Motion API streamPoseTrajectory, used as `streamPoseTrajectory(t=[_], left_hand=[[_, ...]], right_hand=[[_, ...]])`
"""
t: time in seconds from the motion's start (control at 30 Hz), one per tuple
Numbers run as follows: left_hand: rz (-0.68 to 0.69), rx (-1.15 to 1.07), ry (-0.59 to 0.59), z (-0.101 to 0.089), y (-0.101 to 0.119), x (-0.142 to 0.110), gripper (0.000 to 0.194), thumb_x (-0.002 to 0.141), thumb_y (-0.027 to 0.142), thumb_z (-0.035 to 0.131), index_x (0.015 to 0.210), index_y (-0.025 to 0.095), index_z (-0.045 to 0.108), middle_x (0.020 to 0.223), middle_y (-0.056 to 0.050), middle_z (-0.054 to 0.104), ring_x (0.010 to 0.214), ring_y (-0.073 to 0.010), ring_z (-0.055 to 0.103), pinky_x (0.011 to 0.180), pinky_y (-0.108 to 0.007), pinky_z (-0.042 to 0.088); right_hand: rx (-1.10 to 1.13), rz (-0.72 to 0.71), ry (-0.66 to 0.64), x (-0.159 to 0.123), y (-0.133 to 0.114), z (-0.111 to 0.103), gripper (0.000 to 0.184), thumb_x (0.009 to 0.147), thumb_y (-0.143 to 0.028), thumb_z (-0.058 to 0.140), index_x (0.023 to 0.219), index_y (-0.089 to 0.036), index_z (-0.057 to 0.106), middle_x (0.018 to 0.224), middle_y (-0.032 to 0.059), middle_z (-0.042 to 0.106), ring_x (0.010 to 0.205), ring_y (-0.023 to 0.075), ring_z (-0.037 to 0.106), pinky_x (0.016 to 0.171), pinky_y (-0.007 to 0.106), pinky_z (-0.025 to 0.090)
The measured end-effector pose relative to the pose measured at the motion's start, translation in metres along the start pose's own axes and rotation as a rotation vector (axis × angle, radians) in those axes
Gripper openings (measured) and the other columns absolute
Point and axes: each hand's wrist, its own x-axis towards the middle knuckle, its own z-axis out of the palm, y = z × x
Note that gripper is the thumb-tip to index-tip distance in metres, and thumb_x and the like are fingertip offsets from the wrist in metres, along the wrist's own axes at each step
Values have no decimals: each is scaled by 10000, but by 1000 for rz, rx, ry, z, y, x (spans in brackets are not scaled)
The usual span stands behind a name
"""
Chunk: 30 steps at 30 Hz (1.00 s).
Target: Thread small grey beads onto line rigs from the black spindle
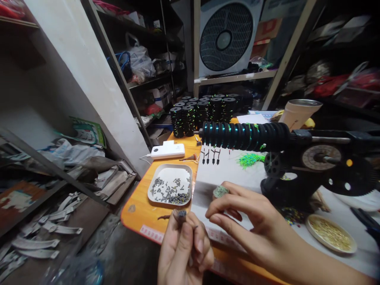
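Observation:
Near the table's front edge, my left hand (185, 249) is closed, its thumb and fingers pinching a small dark piece with a rough grey-blue end (181, 215). A thin dark tip also pokes out between its fingers. To the right, my right hand (246, 221) hovers over the white sheet with thumb and index finger bent close together. A rough greenish lump (221, 191) shows at its fingers and appears held there. Just beyond my left hand is a white tray (152, 194) with many tiny dark tube-like pieces (178, 197).
A black machine (323, 154) with a ribbed roller (246, 136) stands at right. Small forked parts (210, 156) and green-blue strands (251, 159) lie on the white sheet (204, 178). A dish of gold bits (331, 233), a white device (168, 150) and black spools (203, 111) surround it.

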Motion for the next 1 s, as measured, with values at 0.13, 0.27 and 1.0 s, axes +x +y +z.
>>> streamPoseTrajectory(t=[0.13,0.27,1.0], left_hand=[[-49,-33,-30,-2,0,1,178,850,283,666,731,159,622,616,36,477,462,-35,275,408,-130,272],[-58,-46,-39,-4,-1,1,168,854,282,662,746,160,624,621,34,473,468,-37,261,414,-129,274],[-201,8,90,4,-3,-2,317,732,364,799,828,185,556,562,67,440,453,-41,338,420,-128,285]], right_hand=[[12,19,1,0,1,-2,146,906,-127,557,833,-210,653,703,-3,563,653,127,543,600,228,462],[30,38,-8,1,1,-2,145,910,-131,555,832,-208,650,710,-6,571,661,123,558,611,233,459],[130,-118,74,-2,1,8,152,857,-92,631,895,-177,751,763,33,629,639,99,496,568,172,428]])
